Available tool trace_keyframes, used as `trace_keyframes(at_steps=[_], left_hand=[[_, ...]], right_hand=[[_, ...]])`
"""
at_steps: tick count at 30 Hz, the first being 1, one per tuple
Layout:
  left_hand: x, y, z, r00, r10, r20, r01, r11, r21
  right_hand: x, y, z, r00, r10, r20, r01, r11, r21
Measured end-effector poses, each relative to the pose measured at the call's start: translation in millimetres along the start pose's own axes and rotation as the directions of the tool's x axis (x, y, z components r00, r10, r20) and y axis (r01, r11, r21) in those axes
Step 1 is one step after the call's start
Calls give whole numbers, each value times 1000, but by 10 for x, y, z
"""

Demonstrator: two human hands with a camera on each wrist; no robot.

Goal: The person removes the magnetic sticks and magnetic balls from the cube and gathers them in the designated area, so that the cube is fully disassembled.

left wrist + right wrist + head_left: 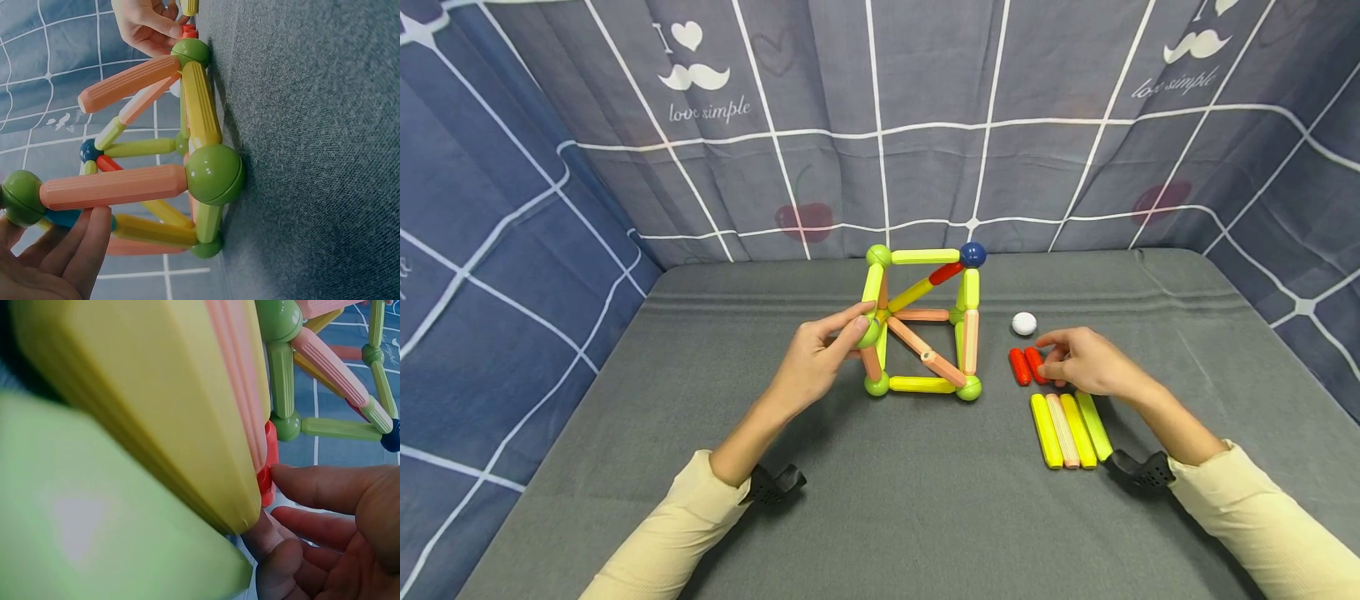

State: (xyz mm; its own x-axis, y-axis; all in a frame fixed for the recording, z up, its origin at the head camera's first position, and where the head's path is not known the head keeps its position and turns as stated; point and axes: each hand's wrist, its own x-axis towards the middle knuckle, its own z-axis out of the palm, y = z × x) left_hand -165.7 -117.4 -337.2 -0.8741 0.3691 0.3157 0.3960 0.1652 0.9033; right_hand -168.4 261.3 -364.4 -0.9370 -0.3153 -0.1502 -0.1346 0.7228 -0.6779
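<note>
A cube-like frame of magnetic rods and balls (pixel 922 384) stands on the table, mostly green, yellow and peach, with a dark blue ball (pixel 973 255) at its far upper right corner. My left hand (pixel 812 367) holds a green ball (pixel 22 197) at the near upper left corner, its fingers also under a peach rod (pixel 119 187). Another peach rod (pixel 128 84) juts up from the near right lower ball, one end free. My right hand (pixel 1090 362) pinches one short red rod (pixel 1035 364) between thumb and fingers. A second short red rod (pixel 1020 367) lies just left of it.
A white ball (pixel 1024 323) lies beyond the red rods. Longer yellow, pink and green rods (pixel 1063 431) lie in a row just below my right hand. A patterned curtain (pixel 925 167) hangs behind the grey table (pixel 880 500) and along its sides.
</note>
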Motion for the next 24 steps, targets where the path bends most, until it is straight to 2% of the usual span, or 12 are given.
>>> trace_keyframes(at_steps=[10, 14, 19, 24], left_hand=[[5, -10, -9, 1000, 10, 4, -10, 1000, -4], [10, -6, -13, 1000, 11, 7, -11, 1000, -9], [14, -4, -13, 1000, 10, 10, -10, 1000, -6], [16, -10, -14, 1000, 11, 8, -11, 1000, -13]], right_hand=[[19, -18, 20, 1000, -15, -8, 15, 1000, -9], [6, -63, 27, 999, -16, -50, 16, 1000, -9], [-2, -233, 107, 987, -47, -153, 49, 999, 7], [9, -467, 285, 975, -124, -186, 139, 988, 69]])
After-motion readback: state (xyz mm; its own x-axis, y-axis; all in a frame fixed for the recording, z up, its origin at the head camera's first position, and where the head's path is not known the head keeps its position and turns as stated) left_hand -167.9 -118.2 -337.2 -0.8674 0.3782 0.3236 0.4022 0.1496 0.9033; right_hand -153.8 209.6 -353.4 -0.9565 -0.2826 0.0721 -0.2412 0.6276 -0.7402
